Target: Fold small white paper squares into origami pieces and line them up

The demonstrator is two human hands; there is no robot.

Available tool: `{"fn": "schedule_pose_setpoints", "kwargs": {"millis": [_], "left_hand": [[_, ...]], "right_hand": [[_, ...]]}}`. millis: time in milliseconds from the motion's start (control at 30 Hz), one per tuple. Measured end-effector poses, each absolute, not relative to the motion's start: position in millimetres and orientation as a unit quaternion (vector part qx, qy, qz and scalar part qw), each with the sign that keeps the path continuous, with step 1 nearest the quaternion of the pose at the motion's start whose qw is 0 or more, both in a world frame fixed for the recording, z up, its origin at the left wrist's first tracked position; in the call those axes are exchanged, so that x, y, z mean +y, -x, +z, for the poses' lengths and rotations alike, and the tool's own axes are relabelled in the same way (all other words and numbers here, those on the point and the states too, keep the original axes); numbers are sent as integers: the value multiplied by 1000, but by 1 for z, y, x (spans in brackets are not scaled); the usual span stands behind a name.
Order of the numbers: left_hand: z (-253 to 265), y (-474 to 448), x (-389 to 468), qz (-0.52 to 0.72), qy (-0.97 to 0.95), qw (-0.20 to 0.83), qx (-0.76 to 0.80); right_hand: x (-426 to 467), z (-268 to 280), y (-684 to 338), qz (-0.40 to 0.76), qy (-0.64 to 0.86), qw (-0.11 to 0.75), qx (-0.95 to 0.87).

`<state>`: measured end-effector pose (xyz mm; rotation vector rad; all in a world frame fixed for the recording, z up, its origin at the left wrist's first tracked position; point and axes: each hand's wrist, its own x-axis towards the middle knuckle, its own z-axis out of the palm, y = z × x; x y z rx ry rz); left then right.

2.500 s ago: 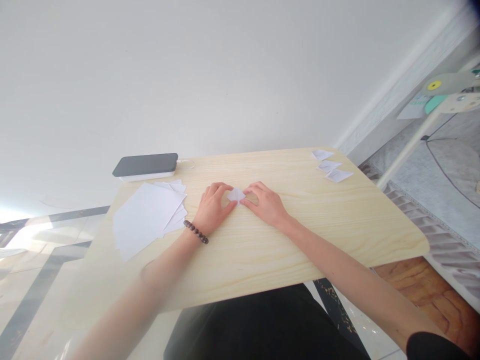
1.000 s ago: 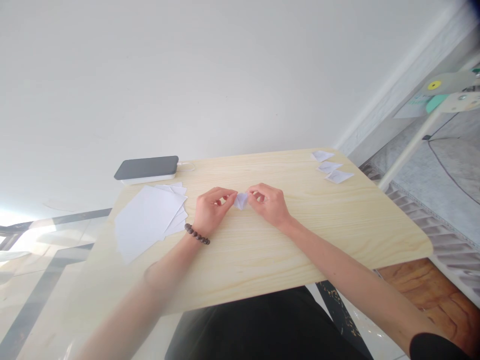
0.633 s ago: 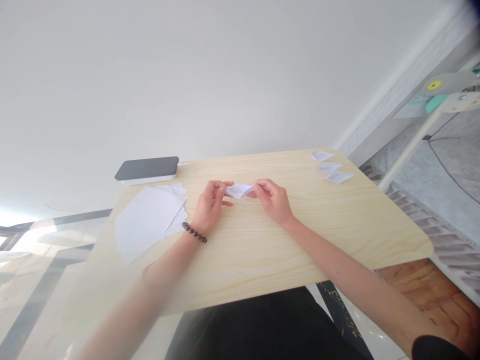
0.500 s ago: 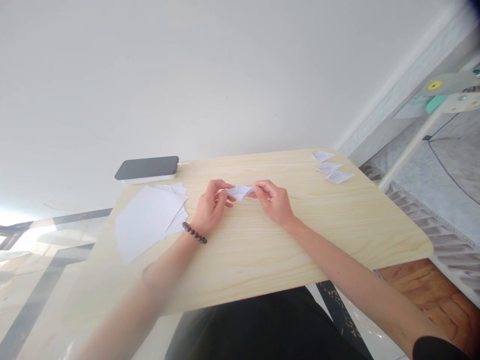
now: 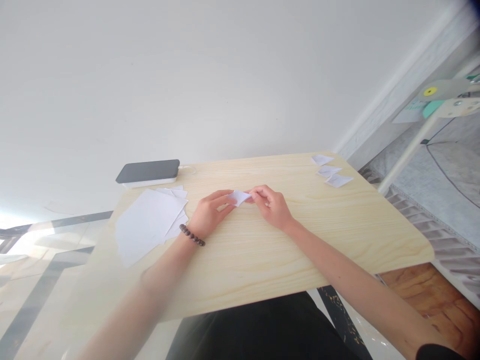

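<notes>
A small white piece of folded paper (image 5: 239, 198) is held between my two hands above the middle of the table. My right hand (image 5: 274, 206) pinches its right end between thumb and fingers. At its left end, my left hand (image 5: 208, 212) has the thumb below and the fingers above, lightly gripping it; a dark bead bracelet (image 5: 192, 235) circles that wrist. Three similar folded papers lie apart at the table's far right: a back one (image 5: 322, 159), a middle one (image 5: 329, 171) and a front one (image 5: 339, 180).
Loose white paper sheets (image 5: 148, 225) lie overlapping on the left of the light wooden table (image 5: 270, 265). Behind them a dark-screened phone (image 5: 149, 171) rests on a white block, a cable beside it. The wall runs along the table's far edge. A white metal pole (image 5: 408, 152) stands at right.
My left hand's fingers have straightened and shifted along the folded paper's left end. The paper now shows a flatter diamond shape. My right hand keeps its pinch. The view tilted slightly.
</notes>
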<state>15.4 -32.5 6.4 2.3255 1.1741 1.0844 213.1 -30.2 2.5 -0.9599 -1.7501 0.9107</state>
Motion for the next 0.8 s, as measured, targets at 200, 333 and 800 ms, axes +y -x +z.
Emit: {"fn": "schedule_pose_setpoints", "kwargs": {"millis": [200, 333, 800], "left_hand": [[9, -15, -34, 403, -795, 152, 427], [11, -15, -36, 399, -793, 169, 428], [10, -18, -33, 421, -661, 347, 516]], "right_hand": [[-28, 1, -217, 383, 367, 432, -730], [-29, 4, -219, 284, 337, 395, -806], [-24, 5, -214, 298, 416, 445, -735]]}}
